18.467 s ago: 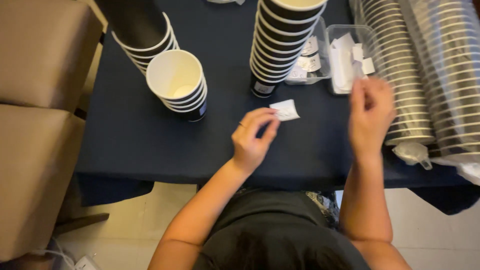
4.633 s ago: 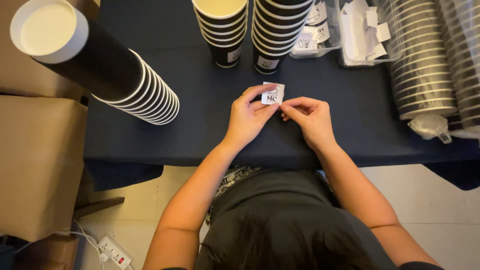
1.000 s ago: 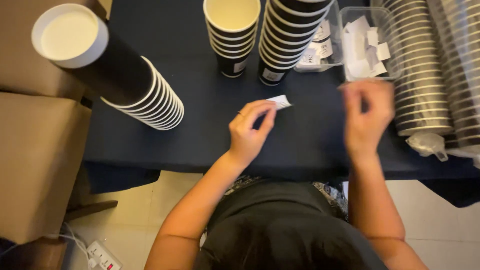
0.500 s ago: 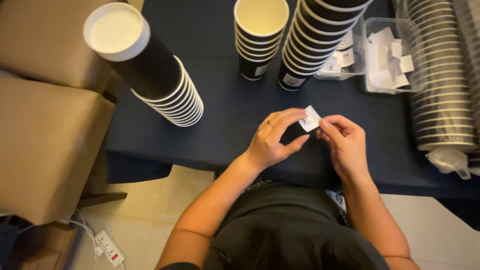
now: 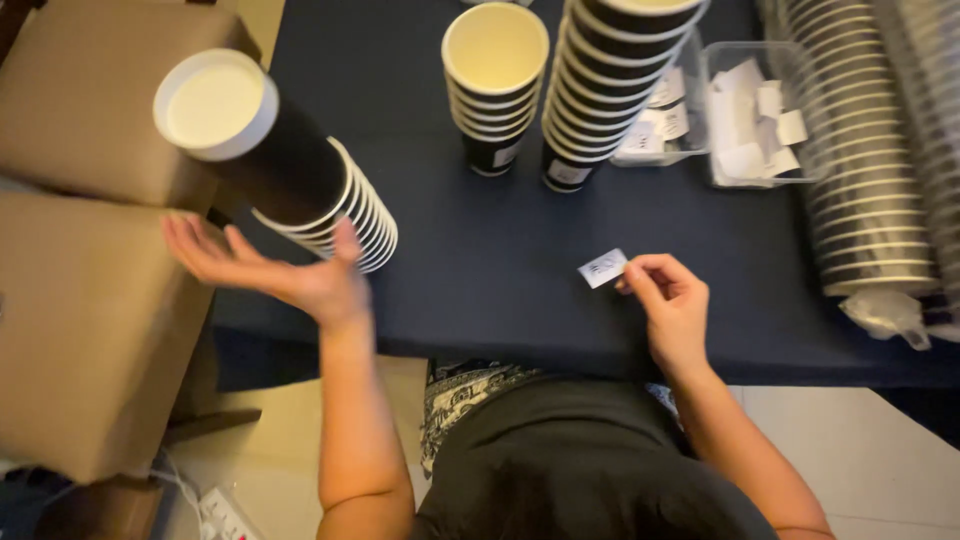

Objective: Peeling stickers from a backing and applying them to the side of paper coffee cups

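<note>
My right hand (image 5: pixel 668 305) pinches a small white sticker label (image 5: pixel 603 268) by its corner, just above the dark blue tablecloth (image 5: pixel 500 280). My left hand (image 5: pixel 270 265) is open, palm up, reaching left under the base of a tall leaning stack of black paper cups (image 5: pixel 290 170) with white rims; its thumb is close to the stack's lowest cups. A short stack of black cups (image 5: pixel 493 90) and a taller stack (image 5: pixel 605 90) stand at the back of the table.
Two clear plastic trays (image 5: pixel 745 110) with several white labels sit at the back right. Sleeved stacks of cups (image 5: pixel 870 170) lie along the right side. Brown cardboard boxes (image 5: pixel 85 250) stand to the left of the table. A power strip lies on the floor.
My left hand let go of the label and swung left, open, toward the leaning cup stack. My right hand now holds the label alone.
</note>
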